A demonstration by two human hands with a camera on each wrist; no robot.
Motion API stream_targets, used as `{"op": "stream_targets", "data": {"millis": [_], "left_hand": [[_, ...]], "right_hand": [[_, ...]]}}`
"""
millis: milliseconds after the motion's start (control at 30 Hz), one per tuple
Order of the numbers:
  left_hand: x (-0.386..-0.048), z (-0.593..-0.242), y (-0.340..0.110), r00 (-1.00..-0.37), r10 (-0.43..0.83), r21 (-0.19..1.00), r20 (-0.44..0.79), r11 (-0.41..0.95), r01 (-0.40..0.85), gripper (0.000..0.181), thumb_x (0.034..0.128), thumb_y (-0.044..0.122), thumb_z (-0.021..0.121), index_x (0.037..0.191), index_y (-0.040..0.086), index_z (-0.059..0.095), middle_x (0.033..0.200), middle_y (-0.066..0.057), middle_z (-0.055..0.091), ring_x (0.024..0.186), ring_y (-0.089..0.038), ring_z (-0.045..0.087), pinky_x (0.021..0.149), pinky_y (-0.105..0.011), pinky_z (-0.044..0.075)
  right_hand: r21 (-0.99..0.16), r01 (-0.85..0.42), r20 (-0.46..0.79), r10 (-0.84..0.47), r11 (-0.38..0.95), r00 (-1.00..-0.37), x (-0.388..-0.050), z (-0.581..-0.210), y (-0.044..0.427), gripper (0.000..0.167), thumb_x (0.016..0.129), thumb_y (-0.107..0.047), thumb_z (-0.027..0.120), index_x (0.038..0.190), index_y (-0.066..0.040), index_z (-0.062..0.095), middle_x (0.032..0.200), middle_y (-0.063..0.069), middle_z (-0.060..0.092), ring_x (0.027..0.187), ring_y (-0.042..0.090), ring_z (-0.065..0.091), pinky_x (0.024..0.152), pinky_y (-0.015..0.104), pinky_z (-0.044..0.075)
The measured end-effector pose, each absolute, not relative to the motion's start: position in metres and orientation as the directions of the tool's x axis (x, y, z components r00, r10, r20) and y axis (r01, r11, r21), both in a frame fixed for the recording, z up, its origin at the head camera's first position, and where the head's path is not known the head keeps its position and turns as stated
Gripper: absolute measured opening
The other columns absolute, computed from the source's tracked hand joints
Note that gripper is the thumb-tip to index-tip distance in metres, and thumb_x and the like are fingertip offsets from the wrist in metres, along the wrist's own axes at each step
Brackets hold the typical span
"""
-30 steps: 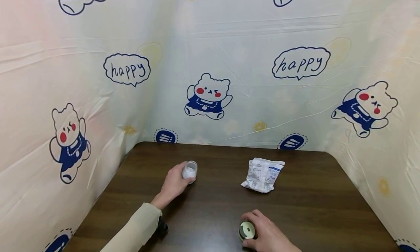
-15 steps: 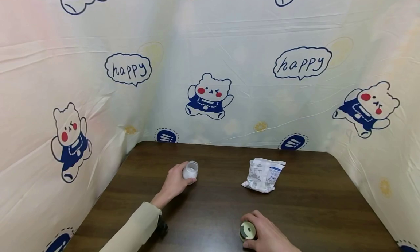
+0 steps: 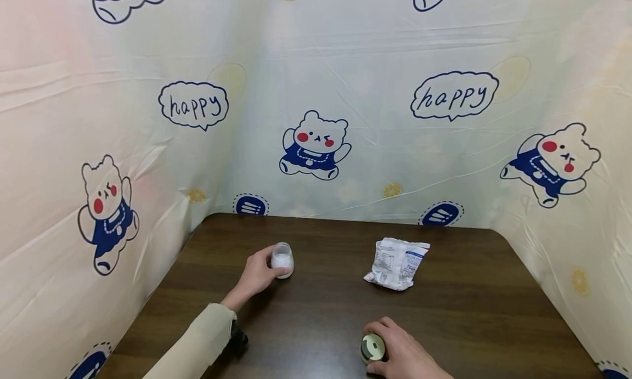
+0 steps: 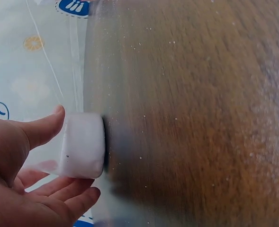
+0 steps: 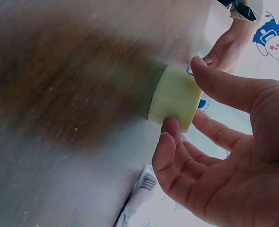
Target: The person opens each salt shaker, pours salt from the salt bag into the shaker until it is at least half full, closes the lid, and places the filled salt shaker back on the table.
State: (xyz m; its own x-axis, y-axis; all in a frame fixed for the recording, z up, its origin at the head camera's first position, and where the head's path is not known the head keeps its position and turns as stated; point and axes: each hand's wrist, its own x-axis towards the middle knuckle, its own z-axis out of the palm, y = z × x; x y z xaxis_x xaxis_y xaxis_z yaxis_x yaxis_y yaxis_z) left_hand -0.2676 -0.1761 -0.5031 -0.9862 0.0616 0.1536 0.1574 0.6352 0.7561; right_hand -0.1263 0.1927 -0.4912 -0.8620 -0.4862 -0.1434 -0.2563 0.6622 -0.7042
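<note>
My left hand (image 3: pixel 260 270) has its fingers and thumb round a small clear jar (image 3: pixel 283 262) with white inside and an open top. In the left wrist view the jar (image 4: pixel 84 145) has its base at the tabletop, thumb (image 4: pixel 48 126) on one side and fingers on the other. My right hand (image 3: pixel 402 349) grips a small pale green round container (image 3: pixel 373 348) with a dark-patterned top, near the front of the table. In the right wrist view that container (image 5: pixel 173 97) sits between thumb and fingertips, its base at the table.
A crumpled white packet (image 3: pixel 397 264) with blue print lies on the dark wooden table (image 3: pixel 316 313), right of centre. A printed cloth (image 3: pixel 316 66) hangs behind the table and along both sides. The left wrist carries a black device (image 3: pixel 239 339).
My left hand has shifted slightly left with the jar, whose side now shows more. The right hand and its container stay in place, as does the packet.
</note>
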Motion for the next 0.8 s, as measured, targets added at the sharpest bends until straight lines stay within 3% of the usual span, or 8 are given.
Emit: {"op": "stream_targets", "data": {"millis": [200,433,800], "left_hand": [[-0.267,-0.502,-0.177,-0.987,0.056,0.748,0.150,0.646,0.150,0.062,0.0844,0.012,0.091,0.138,-0.001,0.064,0.125,-0.018,0.071,0.111,-0.033,0.068,0.096,-0.056,0.054],[-0.271,-0.499,-0.178,-0.987,0.069,0.733,0.147,0.662,0.156,0.074,0.0773,0.016,0.097,0.140,-0.001,0.063,0.126,-0.019,0.071,0.109,-0.034,0.067,0.095,-0.057,0.053],[-0.273,-0.509,-0.178,-0.989,0.065,0.733,0.134,0.665,0.143,0.068,0.0787,0.017,0.096,0.136,-0.002,0.064,0.125,-0.018,0.071,0.105,-0.033,0.067,0.095,-0.058,0.053]], "right_hand": [[-0.709,-0.249,-0.148,-0.484,0.660,-0.863,-0.127,-0.490,0.192,0.048,0.080,-0.022,0.094,0.121,-0.016,0.069,0.114,-0.002,0.057,0.091,0.014,0.057,0.076,0.036,0.051],[-0.716,-0.236,-0.162,-0.484,0.657,-0.860,-0.129,-0.489,0.192,0.047,0.081,-0.019,0.093,0.121,-0.015,0.069,0.115,-0.001,0.057,0.092,0.015,0.058,0.077,0.038,0.052],[-0.732,-0.203,-0.190,-0.481,0.650,-0.856,-0.131,-0.493,0.190,0.044,0.082,-0.016,0.092,0.120,-0.014,0.069,0.114,0.001,0.057,0.091,0.018,0.057,0.076,0.038,0.051]]}}
